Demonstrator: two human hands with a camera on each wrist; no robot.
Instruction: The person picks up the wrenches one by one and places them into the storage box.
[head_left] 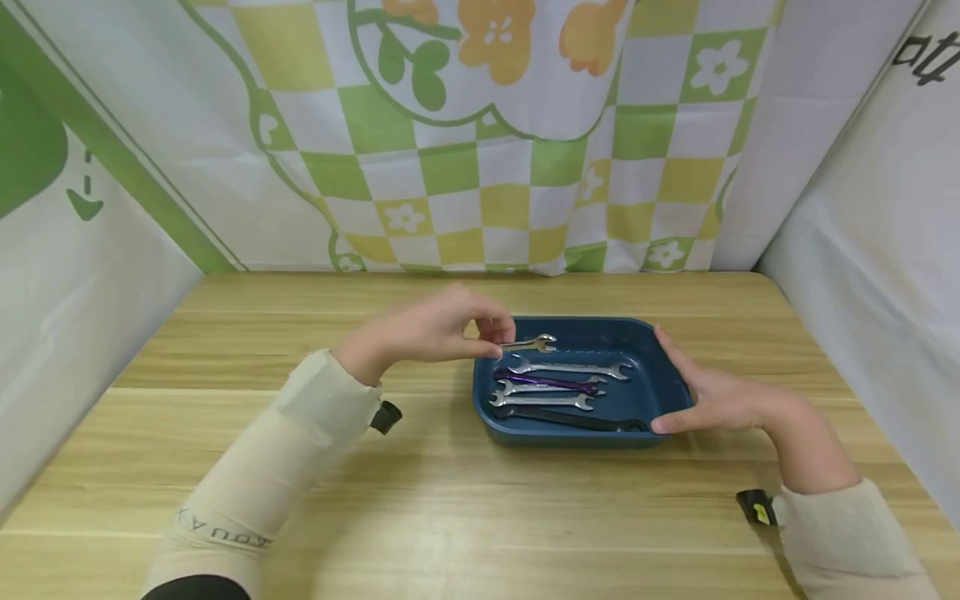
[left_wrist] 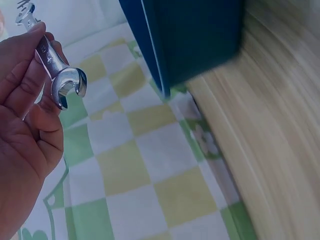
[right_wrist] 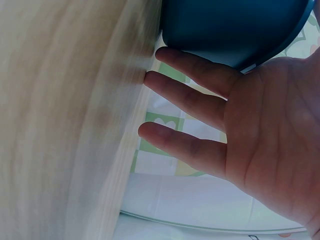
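My left hand (head_left: pixel 438 327) pinches a shiny silver open-ended wrench (head_left: pixel 538 343) between thumb and fingers, over the far left part of a blue tray (head_left: pixel 652 367). In the left wrist view one open jaw of this wrench (left_wrist: pixel 55 67) points away from the fingertips. Below it in the tray lie a silver double-ended wrench (head_left: pixel 573 367), a purple wrench (head_left: pixel 555 382) partly over another silver one, a shorter silver wrench (head_left: pixel 543 402) and a black wrench (head_left: pixel 573 418). My right hand (head_left: pixel 723 400) rests against the tray's right end, thumb at the near corner, fingers straight and spread.
The tray stands on a wood-grain table (head_left: pixel 442 517). Behind the table hangs a checked green and yellow cloth (head_left: pixel 487 183), with white cloth walls (head_left: pixel 885 250) at both sides. Each sleeve has a small black piece (head_left: pixel 386 417) at the wrist.
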